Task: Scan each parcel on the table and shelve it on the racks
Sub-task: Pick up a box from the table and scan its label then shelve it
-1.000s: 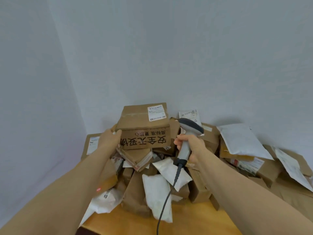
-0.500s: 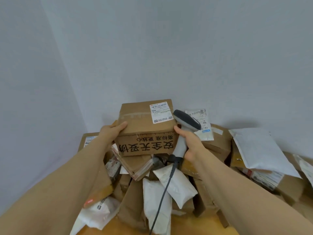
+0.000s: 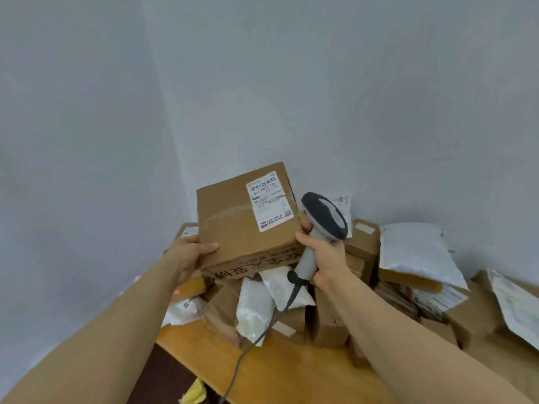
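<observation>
Above the pile (image 3: pixel 264 309), box (image 3: pixel 230 225) higher than before

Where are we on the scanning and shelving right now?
Done: nothing I can confirm; no racks are in view. In hand: the left hand holds one box above the pile, label facing up, while the right hand grips the scanner beside it; whether it has been scanned is unclear. Left: shelving this box, plus the heap of parcels covering the table.
</observation>
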`<control>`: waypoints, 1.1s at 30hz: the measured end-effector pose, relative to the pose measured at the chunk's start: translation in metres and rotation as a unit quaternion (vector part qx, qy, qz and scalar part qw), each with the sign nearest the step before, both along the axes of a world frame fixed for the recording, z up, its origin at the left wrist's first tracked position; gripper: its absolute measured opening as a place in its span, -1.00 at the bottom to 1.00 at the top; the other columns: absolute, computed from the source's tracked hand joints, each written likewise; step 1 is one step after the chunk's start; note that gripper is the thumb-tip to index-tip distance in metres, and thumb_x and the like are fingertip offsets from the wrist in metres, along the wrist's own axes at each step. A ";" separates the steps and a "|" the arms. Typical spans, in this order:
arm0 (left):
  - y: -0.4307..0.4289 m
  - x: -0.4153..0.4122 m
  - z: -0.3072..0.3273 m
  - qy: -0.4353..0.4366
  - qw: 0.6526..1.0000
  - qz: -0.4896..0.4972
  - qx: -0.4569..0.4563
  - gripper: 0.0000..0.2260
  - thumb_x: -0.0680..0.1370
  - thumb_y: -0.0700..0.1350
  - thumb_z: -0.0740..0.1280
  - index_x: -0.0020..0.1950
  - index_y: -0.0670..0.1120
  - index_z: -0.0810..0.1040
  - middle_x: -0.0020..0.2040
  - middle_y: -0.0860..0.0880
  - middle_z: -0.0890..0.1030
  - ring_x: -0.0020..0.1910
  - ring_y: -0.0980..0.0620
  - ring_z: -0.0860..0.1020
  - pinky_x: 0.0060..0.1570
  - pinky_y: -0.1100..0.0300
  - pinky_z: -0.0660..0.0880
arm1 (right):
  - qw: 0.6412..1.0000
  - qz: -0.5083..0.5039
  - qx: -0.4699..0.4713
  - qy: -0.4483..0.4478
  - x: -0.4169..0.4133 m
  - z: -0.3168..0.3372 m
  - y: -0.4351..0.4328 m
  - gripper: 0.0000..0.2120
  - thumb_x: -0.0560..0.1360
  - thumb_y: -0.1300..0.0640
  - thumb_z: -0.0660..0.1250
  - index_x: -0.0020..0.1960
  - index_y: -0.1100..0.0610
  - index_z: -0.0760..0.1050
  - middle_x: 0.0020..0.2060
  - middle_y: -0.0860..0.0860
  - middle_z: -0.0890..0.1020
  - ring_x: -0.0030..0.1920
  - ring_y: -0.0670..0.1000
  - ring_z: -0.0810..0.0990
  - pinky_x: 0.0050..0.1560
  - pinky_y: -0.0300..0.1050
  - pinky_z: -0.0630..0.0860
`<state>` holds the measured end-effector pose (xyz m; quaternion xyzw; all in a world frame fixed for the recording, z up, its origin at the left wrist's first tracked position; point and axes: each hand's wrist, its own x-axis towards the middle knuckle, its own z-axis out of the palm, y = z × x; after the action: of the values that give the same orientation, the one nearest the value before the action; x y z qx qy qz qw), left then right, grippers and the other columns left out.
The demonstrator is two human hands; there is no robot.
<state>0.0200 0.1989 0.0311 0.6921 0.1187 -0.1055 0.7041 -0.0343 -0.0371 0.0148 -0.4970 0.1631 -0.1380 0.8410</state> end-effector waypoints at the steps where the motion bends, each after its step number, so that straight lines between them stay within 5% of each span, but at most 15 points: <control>1: 0.003 -0.015 -0.002 0.008 1.000 0.010 0.004 -0.72 0.50 -0.40 0.35 0.20 -0.30 0.48 -0.10 -0.12 0.58 -0.13 -0.05 0.55 -0.01 0.01 0.50 | 1.000 0.009 -0.023 -0.011 -0.012 0.000 0.003 -0.76 0.38 0.41 0.45 -0.05 0.15 0.58 -0.07 0.06 0.66 0.02 0.07 0.61 0.09 0.08 0.57; 4: 0.015 -0.048 -0.010 0.021 0.999 0.032 0.000 -0.68 0.50 -0.43 0.31 0.25 -0.28 0.49 -0.04 -0.11 0.59 -0.04 -0.07 0.53 -0.04 0.01 0.51 | 0.997 0.027 -0.069 -0.031 -0.040 -0.003 0.015 -0.55 0.34 0.40 0.50 0.18 0.18 0.52 0.08 0.08 0.63 0.13 0.07 0.58 0.18 0.08 0.54; 6: 0.019 -0.068 -0.012 0.024 0.996 0.075 -0.030 -0.75 0.50 -0.42 0.26 0.16 -0.27 0.50 0.01 -0.13 0.56 -0.09 -0.05 0.50 -0.20 0.07 0.47 | 0.995 0.037 -0.086 -0.041 -0.053 -0.007 0.023 -0.54 0.32 0.40 0.52 0.17 0.16 0.53 0.10 0.08 0.63 0.14 0.05 0.58 0.20 0.06 0.52; 11: 0.026 -0.109 0.000 0.035 0.970 0.183 -0.155 -0.74 0.55 0.04 0.15 0.04 -0.11 0.47 -0.05 -0.12 0.52 -0.13 -0.10 0.50 -0.29 0.03 0.44 | 0.994 0.074 -0.056 -0.049 -0.079 -0.012 0.043 -0.73 0.33 0.41 0.49 -0.01 0.20 0.63 0.00 0.12 0.69 0.10 0.14 0.61 0.18 0.13 0.54; 15: 0.040 -0.113 -0.001 0.038 0.951 0.213 -0.222 -0.53 0.54 0.28 0.09 0.06 -0.09 0.49 -0.06 -0.10 0.56 -0.08 -0.10 0.52 -0.03 -0.05 0.44 | 0.996 0.076 0.036 -0.034 -0.088 -0.012 0.050 -0.84 0.38 0.34 0.47 -0.21 0.10 0.62 -0.09 0.09 0.67 0.00 0.10 0.59 0.06 0.13 0.55; 21: 0.047 -0.121 -0.002 0.025 0.931 0.246 -0.270 -0.45 0.53 0.34 0.12 0.14 -0.12 0.47 -0.04 -0.09 0.56 -0.05 -0.05 0.53 0.11 0.00 0.43 | 0.990 0.091 0.102 0.043 -0.094 -0.017 0.061 -0.87 0.39 0.26 0.49 -0.11 0.16 0.56 -0.10 0.14 0.67 -0.06 0.17 0.63 0.00 0.14 0.59; 23: 0.056 -0.121 -0.008 0.038 0.926 0.253 -0.277 -0.36 0.43 0.40 0.21 0.19 -0.12 0.50 0.05 -0.08 0.60 0.04 -0.07 0.56 0.11 -0.02 0.49 | 0.985 0.089 0.133 0.064 -0.097 -0.021 0.063 -0.74 0.36 0.21 0.51 0.03 0.20 0.59 -0.04 0.17 0.69 -0.01 0.20 0.66 0.03 0.20 0.59; 28: 0.085 -0.102 -0.034 0.032 0.932 0.257 -0.253 -0.37 0.18 0.18 0.38 0.22 0.02 0.57 0.10 -0.05 0.66 0.04 -0.11 0.64 -0.07 -0.10 0.60 | 0.979 0.087 0.163 0.087 -0.106 -0.027 0.067 -0.64 0.35 0.15 0.50 0.10 0.27 0.60 0.00 0.14 0.70 0.10 0.13 0.64 0.23 0.21 0.50; 33: 0.071 -0.113 -0.027 0.031 0.939 0.237 -0.248 -0.75 0.53 0.03 0.25 0.14 -0.01 0.59 0.14 -0.04 0.63 0.13 -0.09 0.59 0.19 -0.11 0.50 | 0.988 0.060 0.098 0.106 -0.109 -0.028 0.070 -0.84 0.35 0.35 0.49 -0.11 0.18 0.61 -0.03 0.24 0.67 0.00 0.25 0.63 0.13 0.26 0.55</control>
<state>-0.0927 0.2694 0.0038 0.4437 0.2715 0.0172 0.8539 -0.1430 0.0333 -0.0137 -0.4333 0.2338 -0.0170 0.8702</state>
